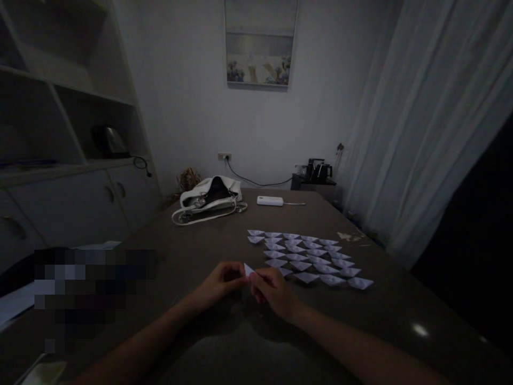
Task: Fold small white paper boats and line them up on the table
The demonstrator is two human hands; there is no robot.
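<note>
Between my two hands, above the dark table, is a small folded piece of white paper [248, 269] with a pointed tip facing up. My left hand [223, 279] pinches its left side with thumb and fingertips. On the other side, my right hand [273, 291] is closed on the paper too, with the fingers curled under. Its lower part is hidden by my fingers. Just beyond and to the right stand several folded paper boats [306, 277] in rough rows, the closest partly covered by my right hand.
A white handbag [210, 199] lies open at the far left of the table [192, 243]. A white power bank [270, 201] with a short cable sits at the far end. Papers and a blurred patch are at left. A curtain [385, 123] hangs along the right.
</note>
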